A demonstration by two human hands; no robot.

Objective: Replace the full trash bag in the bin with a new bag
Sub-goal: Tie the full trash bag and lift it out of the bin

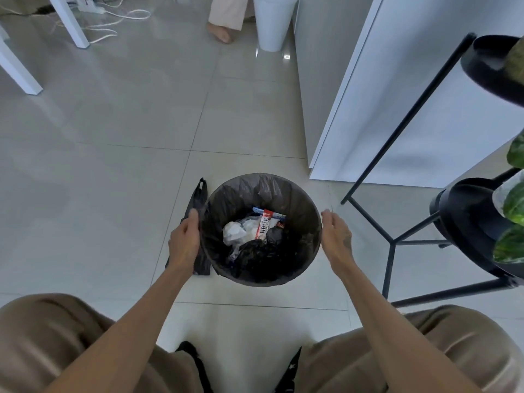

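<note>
A round bin (307, 258) stands on the tiled floor, lined with a dark trash bag (249, 191) that folds over its rim. Inside lie crumpled white paper, a red and white packet and black plastic. A folded black bag (198, 194) lies flat on the floor just left of the bin. My left hand (184, 241) is at the bin's left rim, fingers curled against the bag's edge. My right hand (336, 236) hovers at the right rim with fingers loosely apart, holding nothing.
A black metal plant stand (394, 239) with green leaves stands at the right. A white cabinet (397, 109) rises behind the bin. Farther back are a white bin (272, 24), another person's bare foot (221, 34), white table legs (71, 24) and cables.
</note>
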